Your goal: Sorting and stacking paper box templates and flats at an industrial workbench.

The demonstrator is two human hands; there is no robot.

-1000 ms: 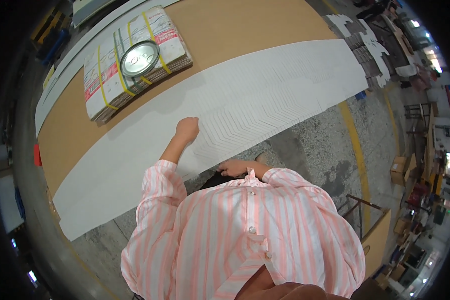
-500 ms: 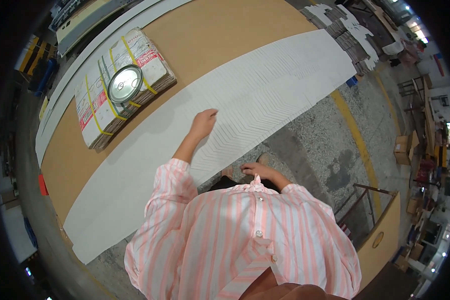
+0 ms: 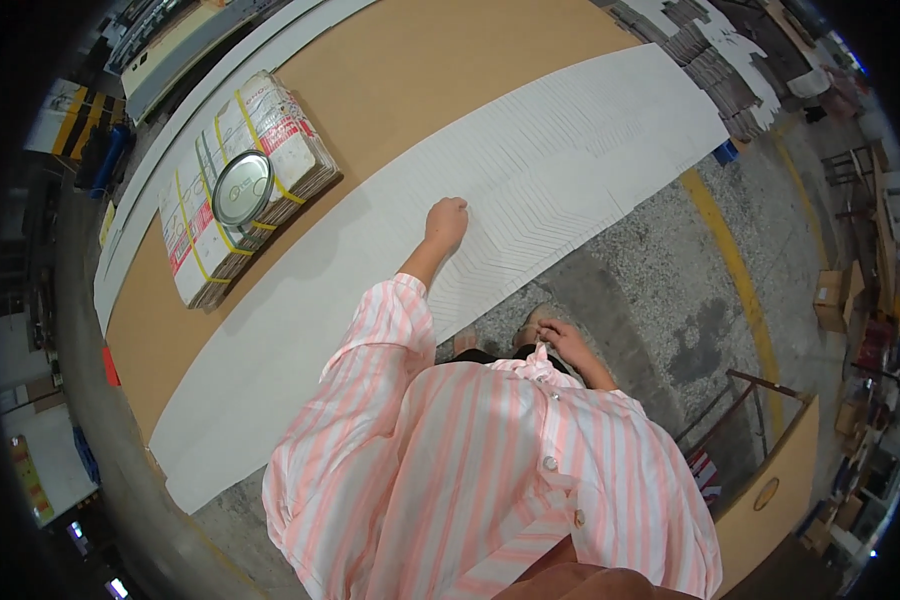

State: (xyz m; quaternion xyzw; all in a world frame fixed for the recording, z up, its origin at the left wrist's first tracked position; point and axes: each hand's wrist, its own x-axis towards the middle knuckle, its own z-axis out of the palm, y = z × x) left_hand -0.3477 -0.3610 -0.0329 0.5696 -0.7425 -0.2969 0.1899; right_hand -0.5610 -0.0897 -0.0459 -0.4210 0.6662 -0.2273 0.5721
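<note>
Long white sheets (image 3: 370,250), paper or cloth, lie across a brown board-topped table (image 3: 410,75). Many thin staggered edge lines run along their right part. My left hand (image 3: 447,222) rests over the middle of these sheets, its fingers curled in. Whether a sheet edge is pinched in them is hidden. My right hand (image 3: 567,345) hangs by my waist past the table's near edge. Its fingers are loosely bent and apart, with nothing visible in them.
A strapped, wrapped bundle (image 3: 288,150) lies at the far left of the table, a round metal tin (image 3: 242,188) on top. Grey-white stacked pieces (image 3: 705,80) stand beyond the right end. A brown panel (image 3: 770,500) with a hole stands at lower right; a cardboard box (image 3: 832,300) sits farther right.
My left hand has moved right and slightly farther over the sheets, its fingers now more curled. My right hand has shifted right. The whole view has turned a little.
</note>
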